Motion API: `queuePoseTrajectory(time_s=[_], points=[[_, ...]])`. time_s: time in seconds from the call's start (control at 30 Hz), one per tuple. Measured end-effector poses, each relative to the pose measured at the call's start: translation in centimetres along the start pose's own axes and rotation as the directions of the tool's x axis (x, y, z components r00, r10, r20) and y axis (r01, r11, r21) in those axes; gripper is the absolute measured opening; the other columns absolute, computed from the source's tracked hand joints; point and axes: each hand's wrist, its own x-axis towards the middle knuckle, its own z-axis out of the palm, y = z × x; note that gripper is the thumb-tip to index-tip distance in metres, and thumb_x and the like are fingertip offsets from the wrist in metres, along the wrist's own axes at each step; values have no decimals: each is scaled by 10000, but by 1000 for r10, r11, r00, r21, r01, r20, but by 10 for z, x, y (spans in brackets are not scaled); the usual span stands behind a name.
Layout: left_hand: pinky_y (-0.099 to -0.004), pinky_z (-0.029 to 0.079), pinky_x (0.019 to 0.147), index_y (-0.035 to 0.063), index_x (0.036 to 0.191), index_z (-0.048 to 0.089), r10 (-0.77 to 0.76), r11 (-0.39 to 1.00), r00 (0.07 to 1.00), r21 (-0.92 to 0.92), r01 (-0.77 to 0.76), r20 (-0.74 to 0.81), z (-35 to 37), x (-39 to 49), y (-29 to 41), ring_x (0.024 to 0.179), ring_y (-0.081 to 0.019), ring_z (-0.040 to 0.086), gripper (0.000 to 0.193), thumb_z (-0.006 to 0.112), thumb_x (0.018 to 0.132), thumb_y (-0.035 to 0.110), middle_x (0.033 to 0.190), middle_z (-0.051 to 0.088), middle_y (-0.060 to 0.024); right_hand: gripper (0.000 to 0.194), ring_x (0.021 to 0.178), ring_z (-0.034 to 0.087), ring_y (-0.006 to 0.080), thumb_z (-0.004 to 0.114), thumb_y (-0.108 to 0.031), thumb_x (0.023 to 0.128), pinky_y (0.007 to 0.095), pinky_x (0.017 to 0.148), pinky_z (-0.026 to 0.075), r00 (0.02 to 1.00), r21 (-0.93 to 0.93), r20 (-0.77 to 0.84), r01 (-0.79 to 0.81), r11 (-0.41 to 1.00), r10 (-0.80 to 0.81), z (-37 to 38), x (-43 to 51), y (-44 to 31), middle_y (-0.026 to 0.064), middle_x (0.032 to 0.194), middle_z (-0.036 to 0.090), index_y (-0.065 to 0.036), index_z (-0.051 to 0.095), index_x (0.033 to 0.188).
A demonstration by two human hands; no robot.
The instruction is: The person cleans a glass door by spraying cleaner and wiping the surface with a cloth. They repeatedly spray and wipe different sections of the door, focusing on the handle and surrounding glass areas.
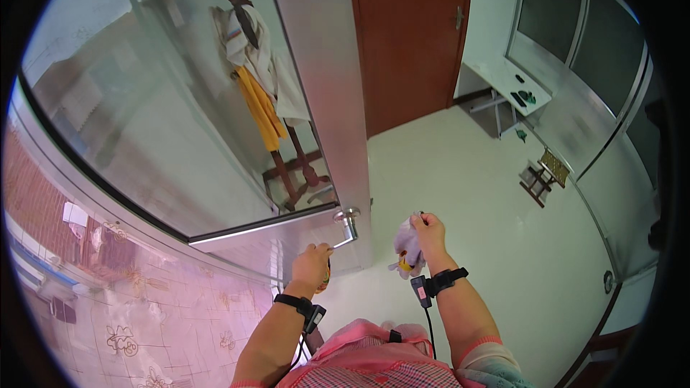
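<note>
My left hand is closed at the free end of a metal lever handle on a glazed, metal-framed door. Beneath that hand a small multicoloured item peeks out, mostly hidden by the fingers. My right hand pinches a pale lavender cloth item, which hangs down and has a yellow and dark patch near its lower end. Its exact kind is unclear. Each wrist wears a black strap with a small cabled device.
A brown door stands across the pale floor. By the right wall are a white folding table with small dark objects and a low stool. Through the glass shows a wooden coat stand with garments. Patterned pink tiles lie left.
</note>
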Motion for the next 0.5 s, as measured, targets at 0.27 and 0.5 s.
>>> queuePoseTrajectory(time_s=[0.27,0.5], points=[[-449,524,680,160,1032,621,-59,998,997,-38,57,-49,5,-6,4,804,-361,636,218,520,950,335,944,609,-115,248,727,583,163,597,-238,920,328,668,495,976,118,178,-148,982,126,21,-43,47,73,872,640,-18,640,1026],[-453,521,656,162,1018,621,-39,997,994,-67,32,-101,6,-16,3,777,-358,634,203,547,932,331,910,604,-117,133,733,559,95,632,-73,897,239,665,482,973,148,230,-58,987,23,62,-45,7,26,861,623,-8,626,1013]])
